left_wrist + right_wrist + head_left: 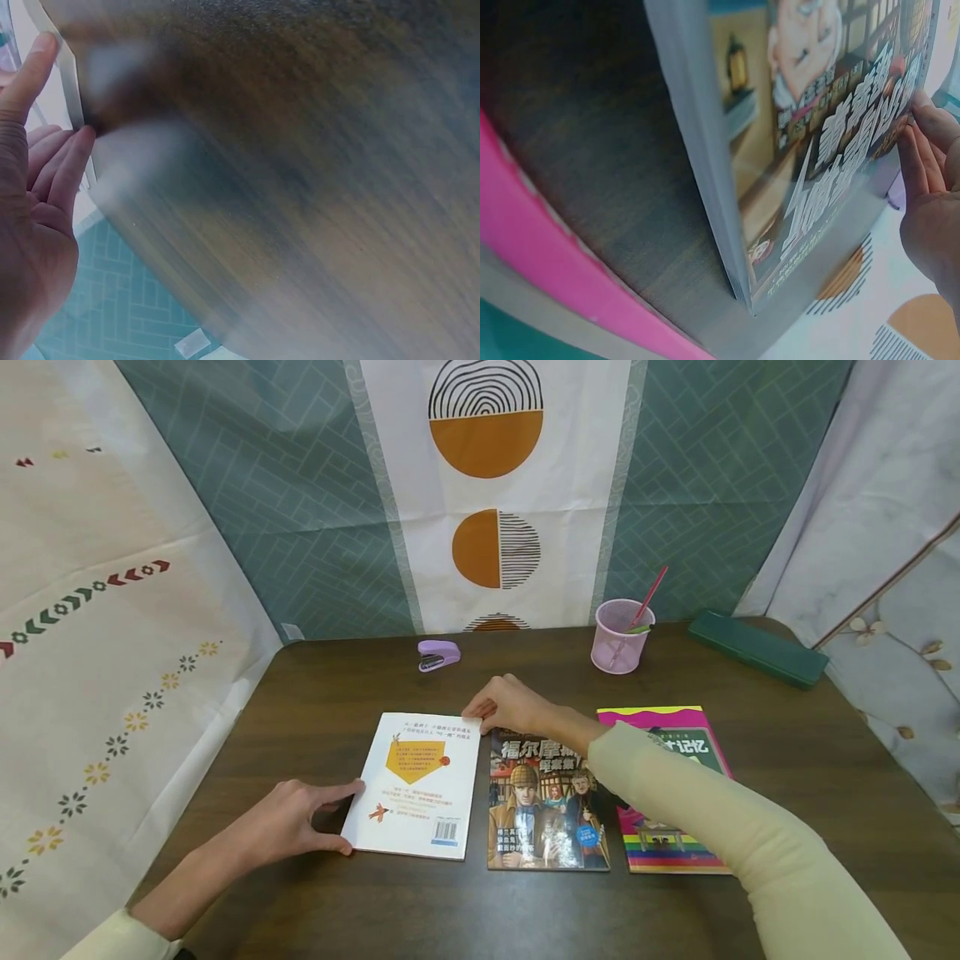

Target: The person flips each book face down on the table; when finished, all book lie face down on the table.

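While the white book (457, 785) lies flat on the wooden table (300, 910), it sits between both hands, its long axis running away from the person and leaning slightly right. The left hand (296, 818) touches its left edge, thumb and forefinger spread apart. The right hand (513, 706) is at the far right corner, its fingers nearly straight and close together; its forearm crosses above the glossy detective book (547, 818) and the pink-bordered book (663, 864). The white cover looks smooth, with a yellow pointed panel; the table shows dark grain. Behind stands a round pink mesh cup (609, 652).
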Demonstrator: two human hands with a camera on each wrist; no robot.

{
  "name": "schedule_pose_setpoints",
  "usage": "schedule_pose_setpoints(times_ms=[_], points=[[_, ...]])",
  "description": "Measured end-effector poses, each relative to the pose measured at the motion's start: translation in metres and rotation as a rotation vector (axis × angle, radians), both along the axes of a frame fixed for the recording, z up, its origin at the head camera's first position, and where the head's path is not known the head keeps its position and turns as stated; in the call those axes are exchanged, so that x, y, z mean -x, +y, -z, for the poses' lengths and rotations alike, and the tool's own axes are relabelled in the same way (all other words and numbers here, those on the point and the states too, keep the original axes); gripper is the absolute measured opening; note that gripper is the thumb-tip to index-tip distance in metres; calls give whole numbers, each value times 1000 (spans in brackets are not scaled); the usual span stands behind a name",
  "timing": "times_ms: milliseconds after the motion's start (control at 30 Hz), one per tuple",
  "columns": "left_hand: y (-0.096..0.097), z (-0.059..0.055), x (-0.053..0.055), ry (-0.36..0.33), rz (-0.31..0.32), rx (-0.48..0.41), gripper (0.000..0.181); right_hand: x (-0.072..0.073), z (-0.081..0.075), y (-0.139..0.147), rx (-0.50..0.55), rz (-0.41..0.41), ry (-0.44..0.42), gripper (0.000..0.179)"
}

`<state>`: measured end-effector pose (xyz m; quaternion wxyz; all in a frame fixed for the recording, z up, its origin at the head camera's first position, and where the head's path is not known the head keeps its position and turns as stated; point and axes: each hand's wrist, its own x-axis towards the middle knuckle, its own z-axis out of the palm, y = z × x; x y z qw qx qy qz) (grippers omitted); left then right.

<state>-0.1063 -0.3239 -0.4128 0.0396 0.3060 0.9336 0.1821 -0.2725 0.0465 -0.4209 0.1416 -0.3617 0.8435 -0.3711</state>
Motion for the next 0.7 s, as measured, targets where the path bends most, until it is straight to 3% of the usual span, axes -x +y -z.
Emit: schedule_pose_setpoints(times_ms=[400, 700], points=[[5, -1, -7, 88, 47, 48, 84, 2, -1, -3, -10, -8, -15, 33], [6, -3, -12, 93, 46, 57, 83, 2, 1, -4, 27, 4, -67, 32]])
